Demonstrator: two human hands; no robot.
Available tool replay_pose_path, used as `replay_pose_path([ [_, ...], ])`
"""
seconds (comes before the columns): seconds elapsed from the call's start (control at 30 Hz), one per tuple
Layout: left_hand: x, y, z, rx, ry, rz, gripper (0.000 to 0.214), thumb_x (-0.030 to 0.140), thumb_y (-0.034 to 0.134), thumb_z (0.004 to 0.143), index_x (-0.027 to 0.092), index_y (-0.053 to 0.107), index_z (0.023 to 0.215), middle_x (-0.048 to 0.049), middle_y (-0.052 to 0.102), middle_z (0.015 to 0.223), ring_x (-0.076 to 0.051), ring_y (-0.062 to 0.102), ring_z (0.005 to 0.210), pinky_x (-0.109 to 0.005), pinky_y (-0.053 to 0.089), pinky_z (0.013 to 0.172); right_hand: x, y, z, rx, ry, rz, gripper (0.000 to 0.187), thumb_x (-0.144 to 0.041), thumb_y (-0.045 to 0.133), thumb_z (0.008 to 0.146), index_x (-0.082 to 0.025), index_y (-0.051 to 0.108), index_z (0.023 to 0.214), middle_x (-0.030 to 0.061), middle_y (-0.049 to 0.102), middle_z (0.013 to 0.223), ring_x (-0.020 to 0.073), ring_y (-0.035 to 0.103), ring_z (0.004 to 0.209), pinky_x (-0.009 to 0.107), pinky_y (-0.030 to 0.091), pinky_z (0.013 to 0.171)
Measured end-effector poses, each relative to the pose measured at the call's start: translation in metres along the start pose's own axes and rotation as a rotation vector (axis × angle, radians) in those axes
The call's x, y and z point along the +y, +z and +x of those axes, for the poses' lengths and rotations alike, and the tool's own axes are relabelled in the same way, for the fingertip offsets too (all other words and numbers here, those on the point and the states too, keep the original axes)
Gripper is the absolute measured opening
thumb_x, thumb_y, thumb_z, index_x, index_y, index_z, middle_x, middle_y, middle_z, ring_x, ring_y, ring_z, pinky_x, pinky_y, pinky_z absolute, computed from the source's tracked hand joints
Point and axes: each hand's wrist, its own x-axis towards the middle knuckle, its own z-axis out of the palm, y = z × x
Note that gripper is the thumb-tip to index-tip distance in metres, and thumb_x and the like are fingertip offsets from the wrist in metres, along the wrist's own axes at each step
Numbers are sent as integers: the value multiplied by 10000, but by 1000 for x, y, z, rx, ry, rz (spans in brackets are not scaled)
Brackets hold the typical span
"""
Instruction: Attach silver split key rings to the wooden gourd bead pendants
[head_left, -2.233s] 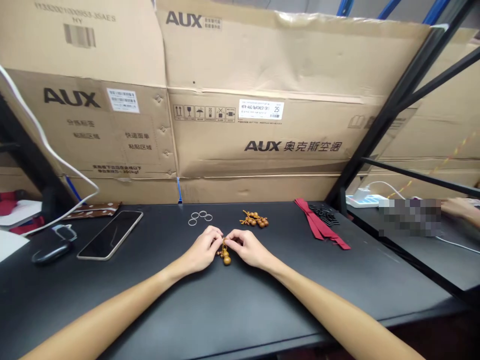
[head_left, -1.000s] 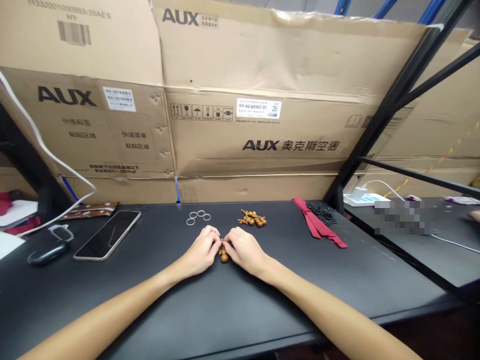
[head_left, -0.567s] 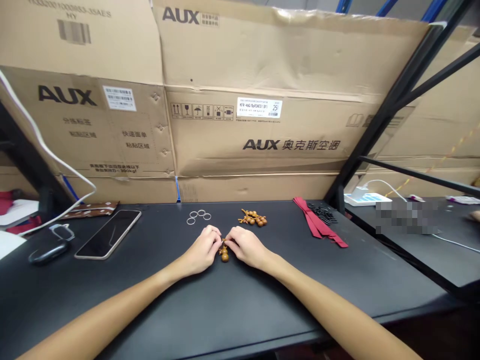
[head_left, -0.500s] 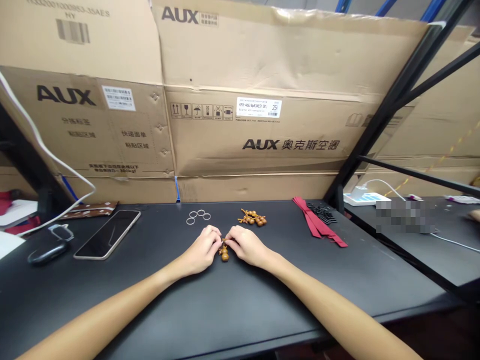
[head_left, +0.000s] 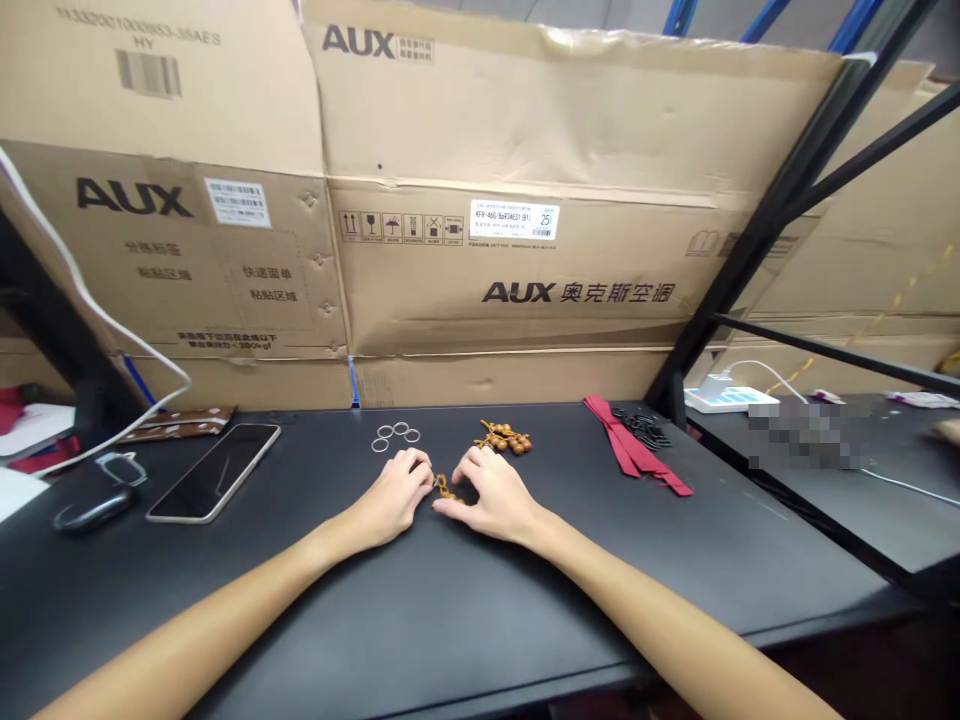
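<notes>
My left hand [head_left: 394, 497] is closed in a pinch at the edge of a metal ring [head_left: 435, 483], most of which its fingers hide. An orange-brown cord loop [head_left: 442, 484] runs from there toward my right hand [head_left: 496, 495]. Thumb and fingers of that hand close round a small brown gourd pendant [head_left: 451, 496] on the cord, largely covered by them. Just behind my right hand lies a bunch of similar gourd pendants [head_left: 517, 443]. Several loose metal rings [head_left: 381, 445] rest on the table behind my left hand.
A phone [head_left: 216, 473], a dark mouse-shaped object [head_left: 94, 510] and a white cable [head_left: 105, 310] are at left. Red ribbons [head_left: 637, 450] and black small parts [head_left: 646, 430] lie at right, near the black frame [head_left: 705, 310]. Cardboard [head_left: 510, 320] stands along the back.
My right hand has tilted and spread its thumb forward over the gourd pendant, which was in plain view between the hands. My left hand has shifted slightly left.
</notes>
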Motion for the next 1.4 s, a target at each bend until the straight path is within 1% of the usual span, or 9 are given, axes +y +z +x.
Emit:
replay_pose_path([
  [0.23,-10,-7,-1,-32,-20,-24,192,195,391,943,210,558,850,-65,558,1058,-208,551,958,-361,444,882,15,2,3,-53,-31,-7,144,-317,636,861,-179,599,877,63,587,939,196,530,885,331,429,825],
  [0.43,-8,-9,-4,2,-55,-30,161,331,543,886,196,539,799,-81,544,1131,-226,573,1003,-373,467,896,17,1,5,-70,-103,95,109,-282,602,891,-180,600,930,67,604,980,195,542,919,340,436,858],
  [0.63,-14,-3,-5,14,-52,2,126,244,447,929,194,533,851,-93,528,1180,-221,556,1086,-377,448,952,14,7,3,-111,-169,181,120,-291,590,900,-203,622,975,68,607,1082,189,558,1004,327,439,906],
  [0.77,-16,-3,-3,18,-37,7,168,183,406,931,190,516,805,-92,541,1154,-212,557,1079,-367,453,950,24,13,6,-55,-120,204,116,-285,581,902,-193,622,960,77,622,1074,191,582,994,334,458,909],
  [0.9,-14,-5,-3,-1,-18,3,164,194,410,934,194,516,810,-85,545,1141,-211,560,1073,-373,460,947,31,16,9,10,-52,233,82,-252,598,880,-181,620,914,91,639,1042,205,607,971,348,479,899],
  [1.03,-14,-3,-4,45,-43,14,91,253,496,907,193,536,851,-99,532,1176,-239,553,1108,-399,467,953,23,12,8,-35,-112,287,88,-261,583,891,-192,629,920,93,640,1107,205,614,1006,345,477,916],
  [1.13,-16,-1,-4,45,-48,28,111,218,464,915,191,532,831,-99,528,1186,-238,546,1125,-405,460,970,17,10,7,-74,-153,321,102,-274,594,884,-197,634,939,95,635,1152,210,611,1042,346,470,935],
  [1.27,-17,-1,-3,7,-43,36,154,188,417,927,192,516,810,-96,531,1158,-233,536,1133,-396,462,962,21,12,9,-44,-72,309,91,-251,588,882,-186,638,921,105,654,1106,219,623,1035,357,475,925],
  [1.4,-17,-2,-3,1,-39,30,126,202,431,926,198,527,845,-90,510,1176,-231,522,1147,-392,455,970,24,11,10,-21,-12,341,69,-226,600,869,-176,642,894,112,668,1079,227,613,1085,361,462,946],
])
